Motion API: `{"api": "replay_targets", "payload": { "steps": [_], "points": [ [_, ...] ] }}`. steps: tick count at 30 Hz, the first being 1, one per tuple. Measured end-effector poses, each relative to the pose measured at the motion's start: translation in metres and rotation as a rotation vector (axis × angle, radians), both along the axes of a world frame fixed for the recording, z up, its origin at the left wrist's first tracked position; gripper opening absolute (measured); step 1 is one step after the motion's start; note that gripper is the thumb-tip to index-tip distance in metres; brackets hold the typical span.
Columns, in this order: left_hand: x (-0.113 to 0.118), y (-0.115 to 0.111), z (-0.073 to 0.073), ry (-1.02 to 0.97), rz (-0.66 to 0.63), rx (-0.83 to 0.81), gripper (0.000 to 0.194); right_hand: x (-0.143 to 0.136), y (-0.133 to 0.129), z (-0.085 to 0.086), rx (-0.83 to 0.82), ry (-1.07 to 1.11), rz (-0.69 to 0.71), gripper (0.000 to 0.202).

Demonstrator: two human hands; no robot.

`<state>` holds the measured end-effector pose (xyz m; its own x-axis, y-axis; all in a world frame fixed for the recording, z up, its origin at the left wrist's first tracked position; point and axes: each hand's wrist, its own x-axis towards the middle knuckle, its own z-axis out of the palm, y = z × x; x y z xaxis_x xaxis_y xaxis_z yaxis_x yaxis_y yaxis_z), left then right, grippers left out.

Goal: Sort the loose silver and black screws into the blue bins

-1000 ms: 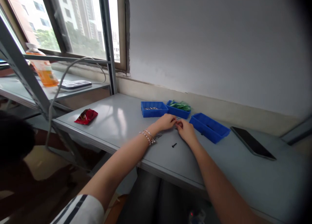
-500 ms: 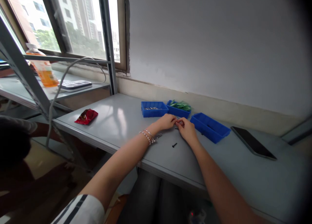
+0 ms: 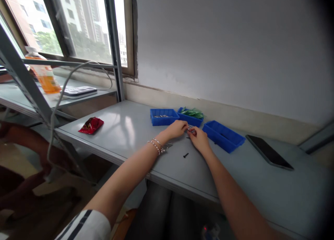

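Grey table (image 3: 112,132), blue bins (image 3: 165,121) behind; left hand (image 3: 179,128) and right hand (image 3: 200,140) pinch slim metal pieces (image 3: 190,128), fingertips close together; steady grip needed.

Red packet (image 3: 91,125): flat, near left front corner of desk (image 3: 114,139). Phone (image 3: 270,152): flat, right part, far end near back edge. Side desk (image 3: 15,94): bottle (image 3: 49,80), orange liquid; white device (image 3: 80,91) near right edge. Cable (image 3: 52,123) loops past desk's left edge. Person's arm (image 3: 28,137) beyond, blurred.
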<state>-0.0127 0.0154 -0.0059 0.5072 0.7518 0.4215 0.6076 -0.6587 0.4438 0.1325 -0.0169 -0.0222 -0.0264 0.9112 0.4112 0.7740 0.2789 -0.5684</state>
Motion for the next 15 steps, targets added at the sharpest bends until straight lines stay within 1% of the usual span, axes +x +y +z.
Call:
{"api": "replay_targets", "payload": {
  "steps": [3,6,8,11,13,15],
  "points": [
    [-0.003,0.001,0.005,-0.048,0.043,0.047,0.019,0.0,0.001,-0.001,-0.003,0.009,0.016,0.01],
    [-0.011,0.001,0.015,-0.12,0.151,0.118,0.021,0.001,0.001,-0.003,-0.007,0.024,0.017,0.009],
    [-0.019,0.001,0.022,-0.171,0.278,0.17,0.023,0.002,0.001,-0.005,-0.008,0.025,0.012,0.009],
    [-0.034,0.002,0.031,-0.202,0.531,0.21,0.025,0.002,0.001,-0.005,-0.023,0.028,0.012,0.01],
    [-0.045,0.002,0.035,-0.192,0.689,0.199,0.026,0.001,0.001,-0.004,-0.034,0.029,0.014,0.01],
    [-0.053,0.003,0.037,-0.171,0.814,0.17,0.027,0.001,0.0,-0.003,-0.043,0.027,0.009,0.01]
  ]
}}
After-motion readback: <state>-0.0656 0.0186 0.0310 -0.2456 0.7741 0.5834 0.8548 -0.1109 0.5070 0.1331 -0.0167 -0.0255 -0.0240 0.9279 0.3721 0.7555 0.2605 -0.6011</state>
